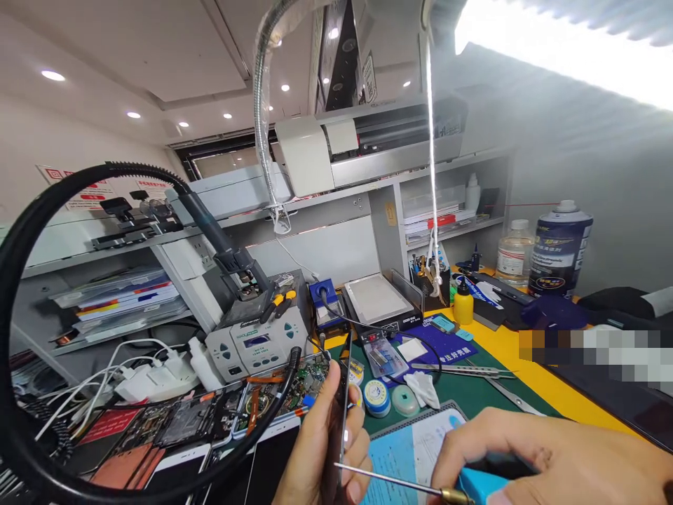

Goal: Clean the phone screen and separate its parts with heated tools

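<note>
Seen almost edge-on, a dark phone (341, 421) stands upright in my left hand (313, 438), the thumb on one side and curled fingers on the other. My right hand (568, 449) is closed around a blue tool (394, 480) with a thin metal shaft and a brass collar. Its tip meets the phone's lower edge, as far as I can see. Under the hands lies a spiral-bound booklet (392, 456) with a blue and white cover. Small round tubs, one blue-and-white tub (377, 398) among them, sit just behind the phone.
A rework station (263, 337) with a thick black hose (10, 308) looping across the left stands behind opened phones and circuit boards (310, 375). A flat heating plate (378, 301), tweezers (463, 369), a yellow bottle (463, 305) and a spray can (560, 249) occupy the back and right.
</note>
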The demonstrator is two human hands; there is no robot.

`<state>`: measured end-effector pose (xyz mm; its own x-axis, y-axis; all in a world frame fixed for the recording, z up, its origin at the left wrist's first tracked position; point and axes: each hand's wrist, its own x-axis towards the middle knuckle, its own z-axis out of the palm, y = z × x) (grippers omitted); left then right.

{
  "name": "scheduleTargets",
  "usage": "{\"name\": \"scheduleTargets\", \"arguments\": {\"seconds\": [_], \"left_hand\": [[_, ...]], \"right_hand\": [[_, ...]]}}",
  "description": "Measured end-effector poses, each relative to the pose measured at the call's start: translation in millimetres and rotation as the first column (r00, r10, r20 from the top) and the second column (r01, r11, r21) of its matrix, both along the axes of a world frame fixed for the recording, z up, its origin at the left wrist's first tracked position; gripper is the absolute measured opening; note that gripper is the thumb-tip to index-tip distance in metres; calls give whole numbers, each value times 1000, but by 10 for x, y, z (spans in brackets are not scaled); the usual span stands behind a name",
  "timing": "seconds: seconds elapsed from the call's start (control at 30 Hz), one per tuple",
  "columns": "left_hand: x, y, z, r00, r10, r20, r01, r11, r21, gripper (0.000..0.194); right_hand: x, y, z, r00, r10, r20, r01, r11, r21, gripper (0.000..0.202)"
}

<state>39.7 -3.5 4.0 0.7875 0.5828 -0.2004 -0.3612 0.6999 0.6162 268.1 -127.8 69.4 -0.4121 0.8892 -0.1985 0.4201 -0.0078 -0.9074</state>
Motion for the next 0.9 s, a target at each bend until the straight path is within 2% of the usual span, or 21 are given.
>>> {"name": "scheduleTargets", "arguments": {"seconds": [0.07,0.2,0.37,0.47,0.53,0.63,0.73,0.8,0.9], "left_hand": [[-6,-14,-4,1000,9,11,-9,1000,3,39],[-7,-22,-9,1000,0,22,0,1000,7,37],[29,-24,20,998,-63,31,63,998,4,42],[52,-36,47,994,-103,42,103,995,5,49],[58,-44,60,991,-124,55,124,992,9,51],[51,-44,68,987,-141,73,140,990,12,50],[36,-28,66,987,-135,85,133,991,23,48],[27,-14,62,988,-126,93,123,992,36,44],[21,-2,56,988,-116,97,113,993,41,42]], "right_hand": [[-18,8,-17,1000,16,-23,-16,1000,1,57],[41,65,-164,996,6,-91,-7,1000,-13,59],[118,128,-270,977,-34,-209,33,999,-6,55],[117,154,-310,944,-62,-323,8,986,-166,56],[100,172,-345,900,-128,-416,20,967,-254,55],[73,194,-388,843,-234,-483,110,956,-271,52],[76,195,-386,849,-236,-472,118,957,-267,53],[96,176,-348,890,-184,-416,82,965,-250,56],[125,122,-249,969,-101,-225,84,993,-83,55]]}}
